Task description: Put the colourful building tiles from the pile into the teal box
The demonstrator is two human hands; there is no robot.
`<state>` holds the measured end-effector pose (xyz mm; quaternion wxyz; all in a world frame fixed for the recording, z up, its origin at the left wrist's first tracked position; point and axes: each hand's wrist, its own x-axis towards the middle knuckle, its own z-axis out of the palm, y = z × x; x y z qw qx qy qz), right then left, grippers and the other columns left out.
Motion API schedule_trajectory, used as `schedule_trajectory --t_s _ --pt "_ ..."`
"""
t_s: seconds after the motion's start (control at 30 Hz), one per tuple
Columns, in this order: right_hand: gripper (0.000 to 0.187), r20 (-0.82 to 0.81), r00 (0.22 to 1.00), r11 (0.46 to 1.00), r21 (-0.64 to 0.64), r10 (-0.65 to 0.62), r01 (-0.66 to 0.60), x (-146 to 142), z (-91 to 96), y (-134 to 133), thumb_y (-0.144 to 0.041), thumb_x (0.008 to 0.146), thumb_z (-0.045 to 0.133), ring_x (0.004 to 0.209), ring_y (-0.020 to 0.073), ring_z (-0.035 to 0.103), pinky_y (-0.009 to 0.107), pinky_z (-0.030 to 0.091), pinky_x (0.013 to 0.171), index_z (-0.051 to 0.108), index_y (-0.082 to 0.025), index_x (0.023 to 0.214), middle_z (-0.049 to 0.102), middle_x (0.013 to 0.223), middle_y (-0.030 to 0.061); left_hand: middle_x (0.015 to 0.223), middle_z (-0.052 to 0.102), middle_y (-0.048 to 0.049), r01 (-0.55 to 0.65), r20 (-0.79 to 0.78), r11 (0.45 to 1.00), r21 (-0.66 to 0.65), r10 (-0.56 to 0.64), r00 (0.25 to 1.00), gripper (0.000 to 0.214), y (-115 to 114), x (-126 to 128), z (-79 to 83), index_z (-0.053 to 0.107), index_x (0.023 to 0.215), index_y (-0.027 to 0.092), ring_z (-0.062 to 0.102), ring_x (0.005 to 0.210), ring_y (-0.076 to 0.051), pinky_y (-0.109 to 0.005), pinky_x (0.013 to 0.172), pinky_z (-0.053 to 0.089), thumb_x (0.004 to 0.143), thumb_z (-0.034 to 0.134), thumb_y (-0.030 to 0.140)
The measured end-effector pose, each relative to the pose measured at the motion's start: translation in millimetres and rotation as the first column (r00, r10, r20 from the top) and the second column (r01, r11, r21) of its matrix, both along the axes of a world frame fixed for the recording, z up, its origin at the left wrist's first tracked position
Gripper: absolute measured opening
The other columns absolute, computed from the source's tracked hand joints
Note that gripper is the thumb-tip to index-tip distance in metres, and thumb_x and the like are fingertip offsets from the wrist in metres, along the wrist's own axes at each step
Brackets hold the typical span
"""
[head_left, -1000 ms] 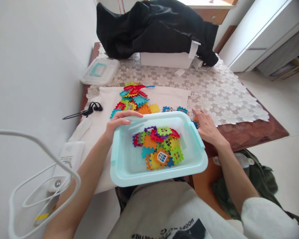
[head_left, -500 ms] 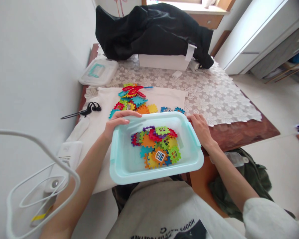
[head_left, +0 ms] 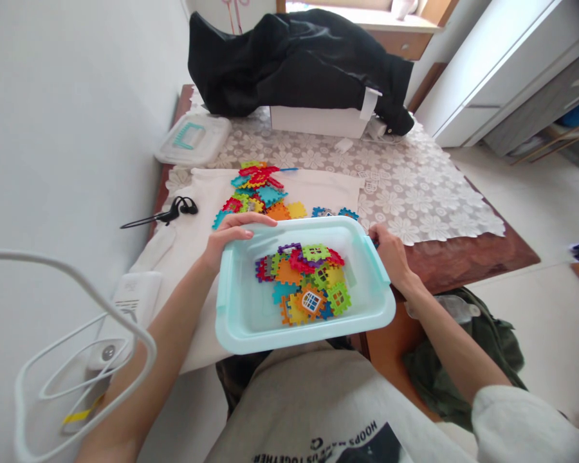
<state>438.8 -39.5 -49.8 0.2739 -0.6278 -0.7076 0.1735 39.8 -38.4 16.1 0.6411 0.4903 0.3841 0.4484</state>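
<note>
A pale turquoise plastic bin [head_left: 296,341] is tilted toward me over the table's near edge. Inside it lie several colourful interlocking building tiles [head_left: 289,273], one of them orange with a white window insert [head_left: 312,301]. My left hand [head_left: 229,238] grips the bin's far left corner, fingers over the outside and thumb along the rim. Just beyond the right rim is my right hand [head_left: 388,251], its fingers curled closed; a small dark bluish bit shows at the fingertips, too hidden to name. Behind the bin, more colourful tiles [head_left: 270,196] are heaped on a white cloth [head_left: 323,186].
A clear lid with a turquoise handle [head_left: 190,138] rests at the back left. Black earphones [head_left: 178,209] lie on the left. A black cloth [head_left: 299,64] covers a white box [head_left: 318,120]. White cables [head_left: 77,270] hang by the left wall; a green bag [head_left: 468,354] sits at right.
My right hand has shifted slightly right, away from the bin's rim, with its fingers more curled. My left hand stays on the bin, which has hardly moved.
</note>
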Motion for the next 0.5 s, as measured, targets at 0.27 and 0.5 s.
schedule_trajectory --t_s 0.27,0.5 --pt "0.023 -0.437 0.899 0.999 0.035 -0.01 0.028 6.3 19.4 25.4 -0.045 0.085 0.074 0.06 0.0162 0.056 0.03 0.041 0.058 0.066 -0.026 0.094 0.07 0.074 -0.0014 0.093 0.089 -0.0088 -0.012 0.019 1.0 -0.003 0.012 1.0 0.038 -1.4 0.3 -2.3 0.096 0.098 0.02 0.076 0.077 -0.023 -0.027 0.065 0.058 0.066 0.077 0.027" --pt "0.022 -0.517 0.78 0.926 0.314 0.352 -0.21 -30.8 101.7 10.7 -0.052 0.1 0.08 0.059 0.0146 0.055 0.03 0.046 0.054 0.076 -0.031 0.103 0.071 0.08 -0.0008 0.096 0.089 -0.0098 -0.02 0.017 1.0 0.021 0.02 1.0 0.039 -1.6 0.2 -2.9 0.096 0.097 0.018 0.076 0.078 -0.023 -0.027 0.065 0.059 0.065 0.077 0.027"
